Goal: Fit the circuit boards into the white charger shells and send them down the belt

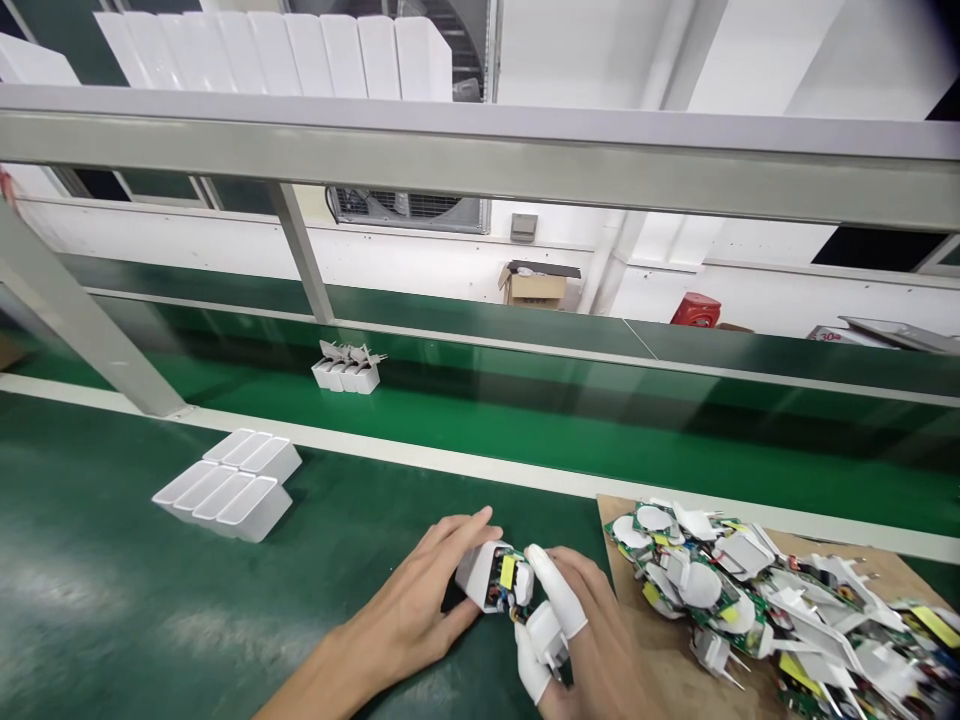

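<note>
My left hand (431, 590) is closed around a white plastic charger housing (478, 575), whose open end faces right. With white covers on its thumb and a finger, my right hand (592, 630) pinches a charger circuit board (510, 578) with yellow tape and its white plug cap (546, 632). The board sits at the mouth of the housing, partly inside; how deep is hidden. To the right, a heap of circuit boards with white plug caps (701, 585) lies on a sheet of cardboard (634, 620). Empty white housings (225, 490) stand in two rows at the left.
A green conveyor belt (465, 420) runs behind the bench, carrying a small group of housings with plug caps (346, 370). A grey metal frame (480, 155) crosses above, with white housings (300, 55) lined up on it. Its slanted post (82, 310) stands at the left.
</note>
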Motion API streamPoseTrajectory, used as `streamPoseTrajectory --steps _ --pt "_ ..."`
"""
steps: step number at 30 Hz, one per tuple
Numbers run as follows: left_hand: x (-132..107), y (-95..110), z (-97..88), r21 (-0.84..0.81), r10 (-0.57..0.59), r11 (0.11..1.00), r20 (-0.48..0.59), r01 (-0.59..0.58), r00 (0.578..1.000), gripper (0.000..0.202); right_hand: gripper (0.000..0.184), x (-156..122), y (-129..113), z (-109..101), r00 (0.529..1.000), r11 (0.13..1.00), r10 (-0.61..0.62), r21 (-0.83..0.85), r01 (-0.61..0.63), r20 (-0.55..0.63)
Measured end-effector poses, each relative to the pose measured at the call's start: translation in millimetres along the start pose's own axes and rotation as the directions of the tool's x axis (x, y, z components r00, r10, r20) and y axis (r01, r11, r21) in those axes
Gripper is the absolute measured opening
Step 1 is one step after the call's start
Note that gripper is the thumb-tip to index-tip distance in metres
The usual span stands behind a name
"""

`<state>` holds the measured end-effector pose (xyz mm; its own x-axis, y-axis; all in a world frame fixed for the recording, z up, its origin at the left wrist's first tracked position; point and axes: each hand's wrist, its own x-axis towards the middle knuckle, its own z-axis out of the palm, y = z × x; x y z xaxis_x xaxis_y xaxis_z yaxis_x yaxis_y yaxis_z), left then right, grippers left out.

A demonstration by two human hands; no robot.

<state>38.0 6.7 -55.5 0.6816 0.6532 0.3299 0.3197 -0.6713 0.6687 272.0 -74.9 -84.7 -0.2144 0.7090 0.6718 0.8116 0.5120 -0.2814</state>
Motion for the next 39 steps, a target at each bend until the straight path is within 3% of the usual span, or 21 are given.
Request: streamPoseTrajectory --steps 4,13,28,34,39 --pt "-0.4 0.1 1.0 -0.001 -0.004 1.000 0.006 0.004 1.000 0.088 0.081 2.1 -0.6 -7.9 0.998 1.000 -0.027 -0.007 0.027 0.054" --pt "0.5 -3.0 2.9 -0.002 -0.041 0.999 0.007 0.041 0.999 0.088 0.068 25.3 -12.6 -24.0 0.998 0.998 -0.046 -0.042 0.044 -0.036" --pt "-0.6 -3.5 3.2 0.081 -0.066 0.995 0.009 0.065 0.998 0.090 0.065 20.0 -10.9 -22.5 0.999 0.999 0.032 0.023 -0.032 0.013" --pt "-0.6 -3.6 4.9 0.034 -0.037 0.999 -0.001 0.037 0.999 0.088 0.065 17.9 -9.5 -20.4 0.999 0.999 0.025 0.026 -0.026 0.046" --pt "-2.2 2.8 9.2 -0.075 -0.051 0.996 0.044 0.054 0.998 0.089 0.061 19.8 -8.4 -20.9 0.997 0.994 -0.055 0.099 0.049 0.055"
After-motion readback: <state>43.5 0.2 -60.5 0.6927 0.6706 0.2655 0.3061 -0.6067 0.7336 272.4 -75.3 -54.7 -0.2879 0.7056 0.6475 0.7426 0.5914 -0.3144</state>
